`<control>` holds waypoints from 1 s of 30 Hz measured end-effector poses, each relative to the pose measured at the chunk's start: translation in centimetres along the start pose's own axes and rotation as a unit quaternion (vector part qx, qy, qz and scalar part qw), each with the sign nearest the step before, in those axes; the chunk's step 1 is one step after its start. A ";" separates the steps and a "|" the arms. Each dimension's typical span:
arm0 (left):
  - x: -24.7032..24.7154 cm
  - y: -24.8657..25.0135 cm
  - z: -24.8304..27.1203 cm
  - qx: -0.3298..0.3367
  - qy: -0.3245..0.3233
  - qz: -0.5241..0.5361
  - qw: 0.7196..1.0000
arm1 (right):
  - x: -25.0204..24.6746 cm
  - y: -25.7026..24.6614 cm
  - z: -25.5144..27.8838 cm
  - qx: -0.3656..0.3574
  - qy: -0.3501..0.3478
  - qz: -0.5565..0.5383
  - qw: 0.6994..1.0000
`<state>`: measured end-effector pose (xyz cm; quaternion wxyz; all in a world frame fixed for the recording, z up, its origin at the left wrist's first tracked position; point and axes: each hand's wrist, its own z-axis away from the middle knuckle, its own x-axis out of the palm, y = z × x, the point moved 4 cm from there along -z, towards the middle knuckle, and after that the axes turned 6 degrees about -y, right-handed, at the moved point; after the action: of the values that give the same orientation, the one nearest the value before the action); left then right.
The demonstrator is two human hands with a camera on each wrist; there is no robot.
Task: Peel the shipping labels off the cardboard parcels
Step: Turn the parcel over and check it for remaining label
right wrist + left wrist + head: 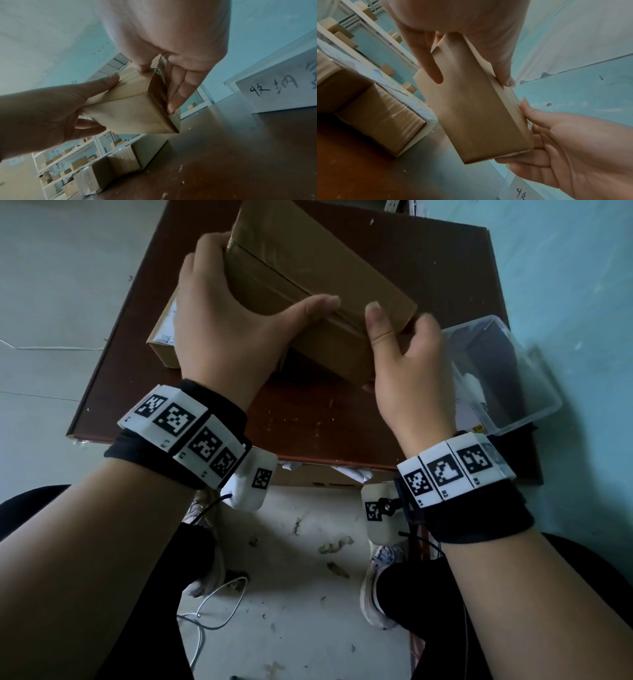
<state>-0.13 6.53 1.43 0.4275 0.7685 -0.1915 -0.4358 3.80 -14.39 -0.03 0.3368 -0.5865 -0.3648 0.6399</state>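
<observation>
A long brown cardboard parcel is held tilted above the dark brown table. My left hand grips its left side, thumb on the taped top seam and fingers wrapped round the far edge. My right hand holds the near right end, thumb on top and fingers flat against the end face. No label shows on the faces in view. A second parcel lies on the table at the left, a white shipping label on top, partly hidden by my left hand.
A clear plastic bin sits at the table's right edge with white paper in it. A white box with handwriting stands on the right. Shelves holding small cartons line the back. Cables and scraps lie on the floor by my feet.
</observation>
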 end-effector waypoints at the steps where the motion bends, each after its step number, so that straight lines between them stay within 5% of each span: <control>1: -0.1 -0.1 -0.1 -0.002 0.006 -0.003 1.000 | 0.2 0.2 0.1 0.003 -0.003 -0.008 1.000; 11: -1.4 0.0 -1.5 0.050 0.026 0.041 0.998 | 0.2 0.7 1.0 -0.018 -0.079 -0.112 0.990; 18: 0.2 0.6 -0.5 0.093 -0.089 -0.028 0.991 | 0.1 1.1 1.2 -0.073 -0.098 -0.021 0.992; 30: -0.2 0.1 -0.9 0.093 -0.006 0.081 0.992 | -0.4 1.7 1.9 -0.056 -0.105 -0.004 0.993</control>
<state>0.54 7.07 1.89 0.3875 0.7841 -0.2954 -0.3845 1.96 -15.72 -1.16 0.2656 -0.5328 -0.4360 0.6749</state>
